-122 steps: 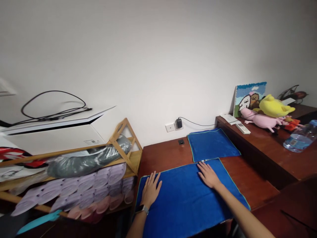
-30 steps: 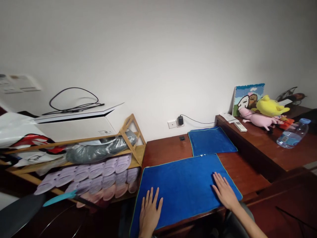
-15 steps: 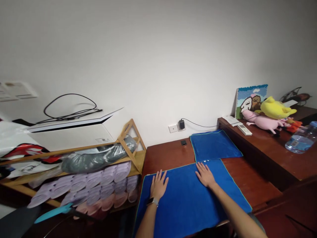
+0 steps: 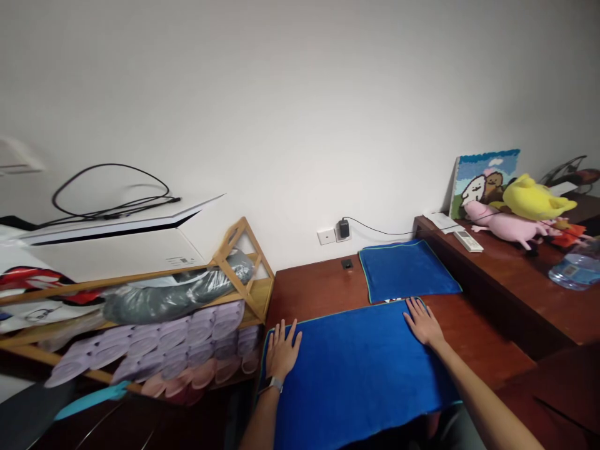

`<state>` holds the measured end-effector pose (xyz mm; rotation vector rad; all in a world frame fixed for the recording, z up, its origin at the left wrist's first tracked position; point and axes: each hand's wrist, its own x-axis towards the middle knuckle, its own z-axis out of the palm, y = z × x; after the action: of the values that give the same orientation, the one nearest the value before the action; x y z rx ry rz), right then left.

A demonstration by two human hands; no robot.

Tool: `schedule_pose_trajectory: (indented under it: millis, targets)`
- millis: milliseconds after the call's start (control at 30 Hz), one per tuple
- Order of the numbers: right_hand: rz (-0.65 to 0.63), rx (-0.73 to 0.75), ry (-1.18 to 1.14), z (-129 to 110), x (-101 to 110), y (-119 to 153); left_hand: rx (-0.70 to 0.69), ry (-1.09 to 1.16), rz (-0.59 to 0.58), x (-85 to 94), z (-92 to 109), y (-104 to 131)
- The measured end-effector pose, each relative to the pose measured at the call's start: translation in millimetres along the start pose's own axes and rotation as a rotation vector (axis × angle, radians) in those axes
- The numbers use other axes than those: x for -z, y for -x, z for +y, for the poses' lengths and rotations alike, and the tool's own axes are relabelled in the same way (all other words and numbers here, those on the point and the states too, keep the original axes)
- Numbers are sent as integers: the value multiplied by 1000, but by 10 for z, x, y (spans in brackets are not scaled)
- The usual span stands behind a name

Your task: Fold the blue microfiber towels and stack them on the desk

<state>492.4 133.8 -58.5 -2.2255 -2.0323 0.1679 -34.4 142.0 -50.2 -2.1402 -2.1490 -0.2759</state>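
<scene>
Large cloth [image 4: 356, 369], blue, green-edged: spread over the desk [image 4: 307, 290], covering its front edge, with a small cloth [image 4: 407, 269] beyond, toward the desk's back right corner. The person's left hand [image 4: 282, 350], palm down, fingers spread, at the cloth's far left corner; right hand [image 4: 424, 322], likewise, at its far right. Smoothing, as judged, suits flat palms, even pressure and outward strokes.

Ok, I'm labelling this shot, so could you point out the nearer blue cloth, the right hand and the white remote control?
Nearer blue cloth [image 4: 360, 369]: head view, middle of its upper surface.
Right hand [image 4: 425, 325]: head view, back of the hand.
White remote control [image 4: 468, 241]: head view, middle of its face.
</scene>
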Motion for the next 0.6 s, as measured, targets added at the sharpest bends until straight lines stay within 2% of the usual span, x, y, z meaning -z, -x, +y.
schedule_pose_trajectory:
  millis: [133, 200, 267, 367, 467, 533, 600]
  targets:
    - [-39, -43, 1, 33, 119, 25, 8, -6, -43, 47, -58, -7]
    - [-38, -75, 19, -52, 198, 47, -1, 0, -55, 101, -19, -20]
    - [11, -51, 34, -270, 243, 93, -69, 19, -24, 151, 109, -23]
    - [82, 144, -17, -804, 209, 203, -219, 66, 16, 179, 409, 1]
    - [43, 350, -126, -1264, 109, 284, -229, 90, -57, 165, 585, 34]
    - [1, 371, -155, -1318, 60, 281, -188, 82, -104, 160, 512, 51]
    - [-17, 291, -136, -1119, 41, 233, -133, 57, -118, 162, 302, 65]
